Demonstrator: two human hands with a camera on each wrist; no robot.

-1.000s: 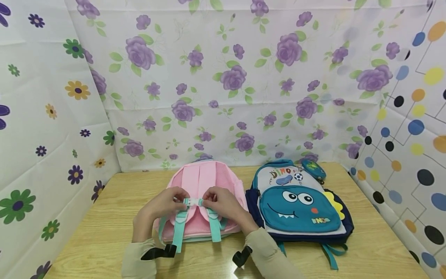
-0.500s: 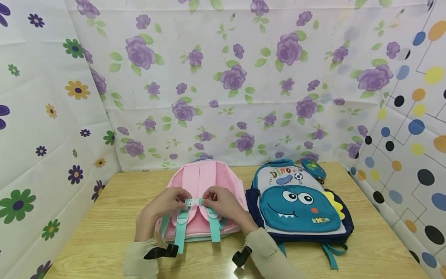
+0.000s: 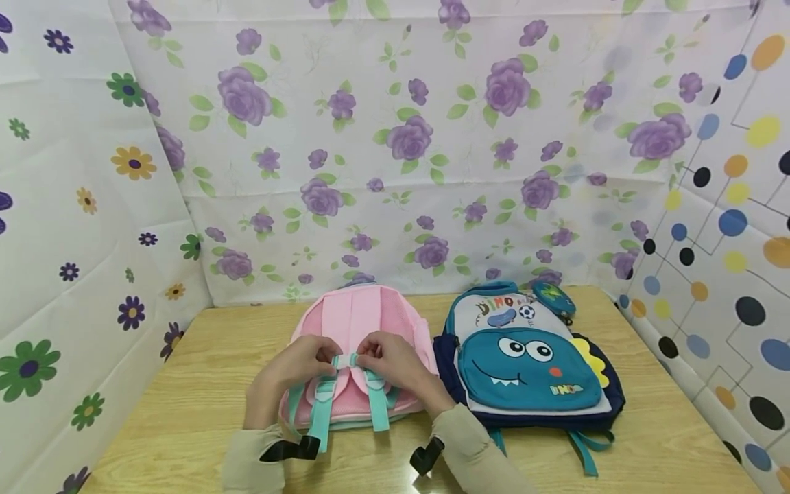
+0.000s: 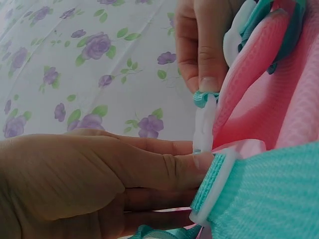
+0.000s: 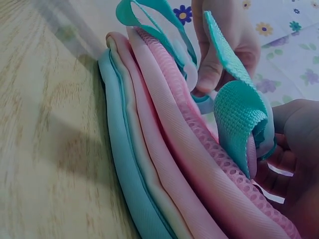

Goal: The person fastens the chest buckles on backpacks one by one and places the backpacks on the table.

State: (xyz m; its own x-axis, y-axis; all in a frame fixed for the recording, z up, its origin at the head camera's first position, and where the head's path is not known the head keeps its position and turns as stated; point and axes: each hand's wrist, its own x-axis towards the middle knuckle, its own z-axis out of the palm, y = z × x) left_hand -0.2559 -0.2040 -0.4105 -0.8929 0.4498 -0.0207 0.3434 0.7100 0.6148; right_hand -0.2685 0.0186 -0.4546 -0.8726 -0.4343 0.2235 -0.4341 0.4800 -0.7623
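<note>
The white buckle was at the middle of the strap side of the pink backpack, between its two shoulder straps, and a short turquoise webbing came out at each end of it. The left hand was pinching the buckle's left end between thumb and fingers, and the right hand pinched the small webbing at the other end, its fingertips close together. The step in hand was, I judge, the work on this chest buckle; whether its two halves were fully latched, I could not tell. The next move seemed to call for keeping both ends in one line and a firm push or pull along this line, without twisting the webbing. Below the hands, two loose turquoise straps hung down toward the person. The backpack lay on the wooden table, just beside a blue dinosaur backpack, and behind both stood a flowered curtain.
</note>
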